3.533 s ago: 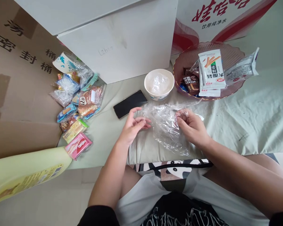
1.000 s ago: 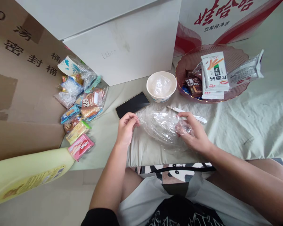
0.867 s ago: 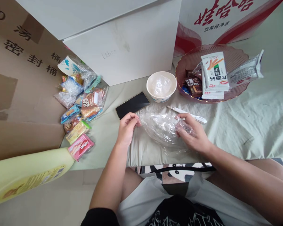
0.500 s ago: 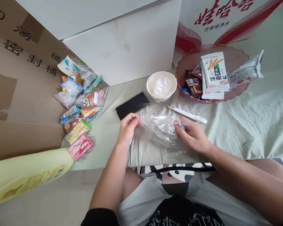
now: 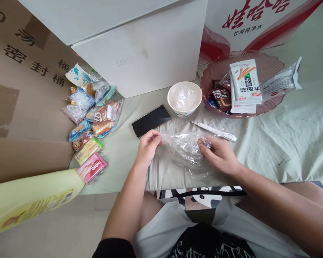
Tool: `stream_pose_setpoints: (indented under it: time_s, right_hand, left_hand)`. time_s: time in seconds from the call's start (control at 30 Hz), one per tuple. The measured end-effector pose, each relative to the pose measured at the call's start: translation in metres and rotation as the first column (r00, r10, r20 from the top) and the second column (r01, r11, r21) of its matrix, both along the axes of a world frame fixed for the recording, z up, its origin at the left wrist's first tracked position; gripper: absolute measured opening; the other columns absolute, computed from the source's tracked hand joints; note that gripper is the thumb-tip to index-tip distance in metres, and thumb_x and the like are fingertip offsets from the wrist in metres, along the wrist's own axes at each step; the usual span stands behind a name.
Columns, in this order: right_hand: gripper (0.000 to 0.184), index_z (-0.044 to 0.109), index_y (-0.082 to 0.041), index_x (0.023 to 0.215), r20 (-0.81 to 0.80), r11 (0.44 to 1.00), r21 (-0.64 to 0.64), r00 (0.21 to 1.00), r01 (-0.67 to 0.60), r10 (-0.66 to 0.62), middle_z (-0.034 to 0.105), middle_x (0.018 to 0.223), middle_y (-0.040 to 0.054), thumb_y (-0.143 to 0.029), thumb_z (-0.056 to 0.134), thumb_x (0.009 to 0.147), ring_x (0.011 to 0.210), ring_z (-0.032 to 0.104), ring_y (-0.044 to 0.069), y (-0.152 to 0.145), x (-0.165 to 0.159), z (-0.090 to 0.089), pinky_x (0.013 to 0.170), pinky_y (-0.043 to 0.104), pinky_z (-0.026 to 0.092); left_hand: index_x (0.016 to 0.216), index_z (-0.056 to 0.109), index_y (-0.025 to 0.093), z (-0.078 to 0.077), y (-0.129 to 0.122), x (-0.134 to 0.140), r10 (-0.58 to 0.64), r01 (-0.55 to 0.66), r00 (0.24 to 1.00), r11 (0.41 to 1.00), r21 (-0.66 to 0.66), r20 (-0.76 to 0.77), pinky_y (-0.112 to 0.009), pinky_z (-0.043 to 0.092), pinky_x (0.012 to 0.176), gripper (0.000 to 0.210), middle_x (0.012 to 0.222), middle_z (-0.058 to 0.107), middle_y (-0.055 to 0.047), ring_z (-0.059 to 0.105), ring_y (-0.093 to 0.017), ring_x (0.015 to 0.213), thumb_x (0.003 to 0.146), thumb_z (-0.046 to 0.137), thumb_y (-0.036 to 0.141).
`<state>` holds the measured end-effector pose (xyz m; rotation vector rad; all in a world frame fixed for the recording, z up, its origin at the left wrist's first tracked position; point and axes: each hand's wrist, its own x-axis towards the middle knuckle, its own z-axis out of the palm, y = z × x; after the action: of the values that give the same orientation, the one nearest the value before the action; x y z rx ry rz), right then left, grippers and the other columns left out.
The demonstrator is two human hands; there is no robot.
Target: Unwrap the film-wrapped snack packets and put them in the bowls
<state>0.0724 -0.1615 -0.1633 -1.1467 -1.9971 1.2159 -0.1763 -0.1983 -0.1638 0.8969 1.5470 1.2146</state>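
A crumpled clear plastic bag is stretched between my hands, low over the cloth near its front edge. My left hand pinches its left end. The fingers of my right hand are closed on its right side. Just beyond the bag lies a white utility knife, close to my right fingers. A black phone rests at an angle past my left hand. Behind them stands a paper bowl with crumpled clear plastic inside.
A pink ribbed bowl holds snack packets at back right. Wrapped snacks lie piled on the left by a cardboard box. A yellow bottle juts in at lower left. White boxes line the back.
My left hand has shifted slightly to the right with its end of the bag. My right hand has barely moved, and the bag's folds have changed a little.
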Motion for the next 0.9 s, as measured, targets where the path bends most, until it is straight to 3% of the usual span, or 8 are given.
stream_pose_setpoints:
  time_s: [0.13, 0.33, 0.73, 0.83, 0.9]
  right_hand:
    - [0.032, 0.045, -0.023, 0.067, 0.008, 1.0, 0.013, 1.0, -0.008, 0.008, 0.051, 0.062, -0.0007, -0.036, 0.045, 0.096, 0.056, 0.047, 0.013, 0.0, -0.0011, -0.0005, 0.057, 0.028, 0.037]
    - [0.016, 0.056, -0.022, 0.079, -0.002, 1.0, 0.012, 1.0, 0.002, -0.002, 0.055, 0.062, -0.0014, -0.031, 0.05, 0.091, 0.057, 0.048, 0.013, -0.0006, -0.001, 0.0004, 0.056, 0.026, 0.038]
    - [0.014, 0.058, -0.022, 0.083, 0.014, 1.0, -0.003, 1.0, -0.019, 0.019, 0.058, 0.063, -0.0011, -0.03, 0.048, 0.089, 0.055, 0.051, 0.014, -0.0008, 0.0, 0.0005, 0.056, 0.027, 0.04]
    - [0.012, 0.057, -0.022, 0.095, -0.012, 0.999, -0.033, 0.999, 0.039, -0.039, 0.058, 0.061, -0.0029, -0.029, 0.052, 0.088, 0.053, 0.051, 0.014, -0.0027, 0.0004, -0.0013, 0.055, 0.029, 0.04]
    - [0.023, 0.053, -0.023, 0.111, -0.056, 0.993, -0.082, 0.994, 0.085, -0.09, 0.056, 0.06, -0.005, -0.029, 0.054, 0.088, 0.052, 0.052, 0.015, -0.0042, 0.0004, -0.0028, 0.055, 0.03, 0.04]
  left_hand:
    - [0.072, 0.063, 0.02, -0.002, -0.0001, -0.0004, -0.013, 0.013, 1.0, 1.0, -0.006, -0.024, -0.027, 0.049, 0.067, 0.018, 0.065, 0.063, 0.002, 0.058, -0.014, 0.063, 0.074, 0.073, 0.035]
    - [0.073, 0.064, 0.021, -0.0033, -0.0002, -0.0007, -0.022, 0.022, 0.999, 1.0, -0.001, -0.037, -0.028, 0.049, 0.067, 0.019, 0.066, 0.064, 0.002, 0.059, -0.014, 0.063, 0.074, 0.074, 0.036]
    - [0.074, 0.064, 0.02, -0.0037, -0.0003, -0.003, -0.038, 0.038, 0.998, 0.999, 0.0, -0.043, -0.027, 0.05, 0.067, 0.021, 0.067, 0.064, 0.001, 0.059, -0.014, 0.064, 0.075, 0.075, 0.037]
    - [0.075, 0.063, 0.02, -0.0055, -0.0004, -0.0049, -0.04, 0.04, 0.999, 0.999, -0.005, -0.018, -0.027, 0.05, 0.067, 0.022, 0.068, 0.064, 0.001, 0.059, -0.013, 0.064, 0.076, 0.075, 0.038]
    - [0.081, 0.063, 0.02, -0.0075, 0.0001, -0.0061, -0.016, 0.016, 1.0, 1.0, 0.018, 0.019, -0.026, 0.051, 0.066, 0.022, 0.07, 0.062, 0.002, 0.058, -0.012, 0.064, 0.073, 0.078, 0.034]
